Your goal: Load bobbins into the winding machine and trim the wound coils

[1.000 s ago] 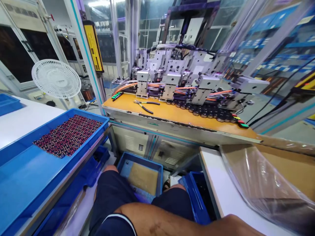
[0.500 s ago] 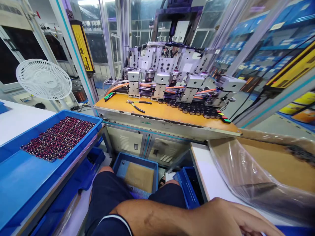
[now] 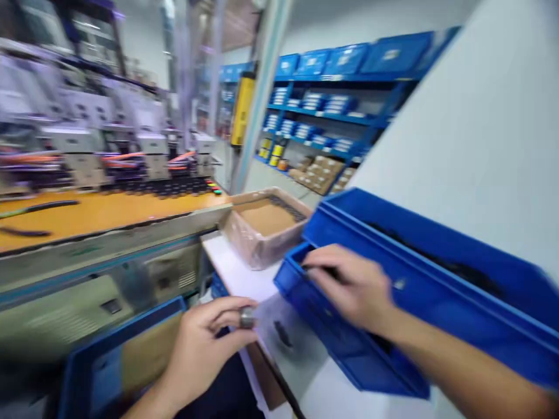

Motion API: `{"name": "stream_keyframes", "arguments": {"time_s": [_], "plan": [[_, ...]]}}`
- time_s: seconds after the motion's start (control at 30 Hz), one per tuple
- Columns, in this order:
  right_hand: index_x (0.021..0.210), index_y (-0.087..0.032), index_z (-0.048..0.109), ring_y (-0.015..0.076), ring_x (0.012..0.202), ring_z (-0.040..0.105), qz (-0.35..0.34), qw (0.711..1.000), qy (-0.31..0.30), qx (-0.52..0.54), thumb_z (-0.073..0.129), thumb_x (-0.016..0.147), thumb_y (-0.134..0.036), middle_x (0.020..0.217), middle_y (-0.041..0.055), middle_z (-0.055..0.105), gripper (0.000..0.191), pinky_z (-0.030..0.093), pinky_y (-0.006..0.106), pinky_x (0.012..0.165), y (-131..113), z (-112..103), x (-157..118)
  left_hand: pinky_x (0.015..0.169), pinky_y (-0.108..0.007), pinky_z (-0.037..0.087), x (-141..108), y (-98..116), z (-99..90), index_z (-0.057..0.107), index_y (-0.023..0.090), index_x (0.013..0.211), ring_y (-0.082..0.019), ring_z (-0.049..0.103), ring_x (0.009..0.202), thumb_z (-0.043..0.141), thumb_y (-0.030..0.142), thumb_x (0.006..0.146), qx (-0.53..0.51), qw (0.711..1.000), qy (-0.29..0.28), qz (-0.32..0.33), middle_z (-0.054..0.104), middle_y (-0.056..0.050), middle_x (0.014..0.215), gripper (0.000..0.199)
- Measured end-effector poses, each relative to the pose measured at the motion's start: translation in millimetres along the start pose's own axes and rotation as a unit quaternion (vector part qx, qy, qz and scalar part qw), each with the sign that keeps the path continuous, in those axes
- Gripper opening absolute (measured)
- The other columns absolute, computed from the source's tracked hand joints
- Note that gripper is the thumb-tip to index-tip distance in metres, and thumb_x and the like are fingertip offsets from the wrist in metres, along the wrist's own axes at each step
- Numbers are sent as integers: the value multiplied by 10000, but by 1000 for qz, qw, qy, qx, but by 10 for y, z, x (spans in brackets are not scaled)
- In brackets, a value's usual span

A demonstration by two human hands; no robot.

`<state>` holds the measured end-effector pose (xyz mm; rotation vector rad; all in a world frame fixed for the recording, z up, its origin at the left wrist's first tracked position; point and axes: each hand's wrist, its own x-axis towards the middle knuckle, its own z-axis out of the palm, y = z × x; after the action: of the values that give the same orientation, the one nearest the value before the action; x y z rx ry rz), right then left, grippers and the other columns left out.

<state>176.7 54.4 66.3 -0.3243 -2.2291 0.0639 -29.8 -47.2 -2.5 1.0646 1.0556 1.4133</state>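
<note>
Left grip tight on a short, shiny, silver-grey cylinder, right grip of unclear closure.

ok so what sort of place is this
Likely a factory workshop: metal machinery over an orange worktop, blue shelving stocked with boxes, and a big blue bin of dark pieces.

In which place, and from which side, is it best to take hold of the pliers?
Probably by both black handles, coming from the right: the pliers lie on the orange bench, handle ends pointing right and spread apart. The head is out of the picture.
</note>
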Motion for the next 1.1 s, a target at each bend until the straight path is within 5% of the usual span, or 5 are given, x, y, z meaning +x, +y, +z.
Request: {"name": "stream_keyframes", "arguments": {"time_s": [0.27, 0.6, 0.77, 0.97, 1.1], "plan": [[975, -103, 634, 107, 778, 625, -4, 989, 49, 140, 544, 966, -149, 874, 89, 641, 102, 569, 199, 697, -196, 509, -372, 670, -170, 620, -18, -96, 190, 822, 282, 873, -159, 773, 659, 857, 82, 568, 6, 999, 34, 21, 822, 25, 794, 366], [995, -47, 640, 142, 819, 640, -70, 989, 93, 91, 620, 901, -161, 920, 137, 679, 149, 587, 240, 725, -53, 443, -440, 716, -132, 601, 91, -122, 110, 802, 373, 970, -165, 790, 763, 848, 16, 586, 113, 987, 1, 116, 824, 56, 877, 527], [990, -58, 649, 143, 804, 633, -116, 988, 99, 29, 644, 920, -185, 878, 96, 680, 145, 583, 248, 733, -33, 443, -437, 688, -163, 618, 61, -135, 56, 805, 345, 977, -210, 792, 790, 889, 76, 576, 124, 987, 10, 97, 824, 30, 818, 490], [952, -41, 648, 168, 733, 608, -180, 973, 127, -61, 518, 977, -234, 807, 91, 644, 234, 567, 285, 629, -12, 407, -419, 667, -168, 625, 19, -255, 234, 783, 280, 900, -201, 792, 808, 896, 170, 630, 39, 995, 34, 82, 826, -19, 931, 313], [979, -7, 649, 180, 820, 632, -169, 979, 113, -23, 568, 931, -156, 862, 122, 670, 176, 602, 293, 739, -62, 390, -437, 731, -194, 630, 49, -147, 205, 769, 285, 1026, -195, 774, 902, 872, 172, 671, 178, 959, -1, 219, 802, -20, 1022, 387]]}}
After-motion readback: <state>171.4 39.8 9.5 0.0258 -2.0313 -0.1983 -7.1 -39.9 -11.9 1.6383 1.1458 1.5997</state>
